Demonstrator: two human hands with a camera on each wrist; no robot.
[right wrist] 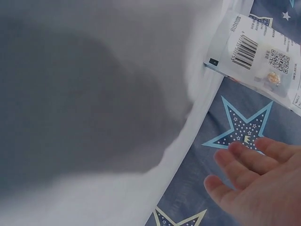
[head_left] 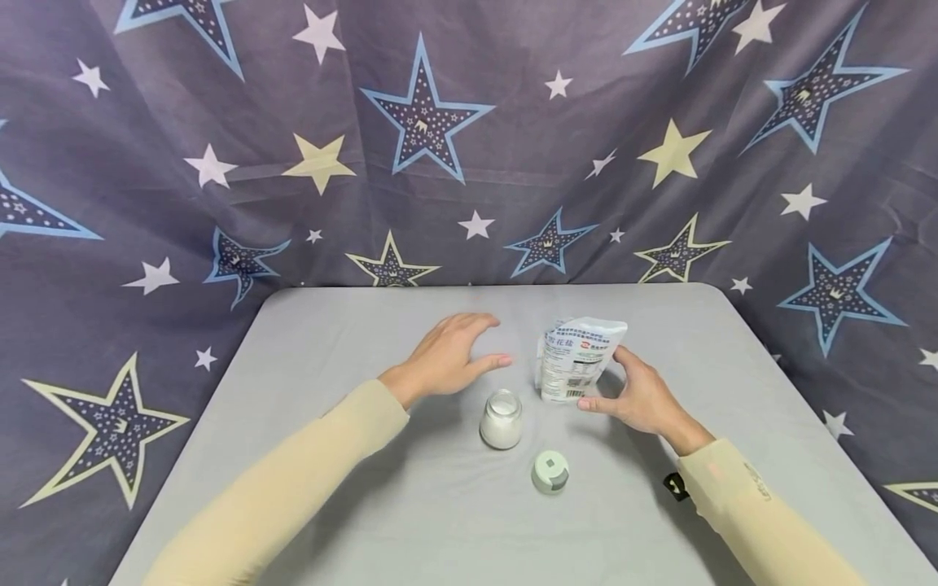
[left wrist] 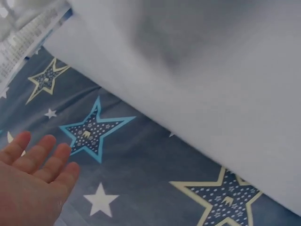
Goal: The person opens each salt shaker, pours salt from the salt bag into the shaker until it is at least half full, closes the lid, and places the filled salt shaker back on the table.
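Head view: the bag [head_left: 575, 358] stands on the counter [head_left: 469, 529] between both hands. The right hand [head_left: 645, 399] has loosely spread fingers just beside it; whether the thumb touches, I cannot tell. The left hand [head_left: 443, 358] is wide open, apart from the bag. Nearer the wearer sit the jar [head_left: 501, 422] and green cap [head_left: 550, 472].

A curtained-off spot, whose wider setting cannot be told, is shown: a pale grey bench [head_left: 440, 521] with rounded corners is backed and flanked by creased, dark purple-grey fabric [head_left: 513, 163] printed with blue-edged, yellow and white stars [head_left: 427, 124].
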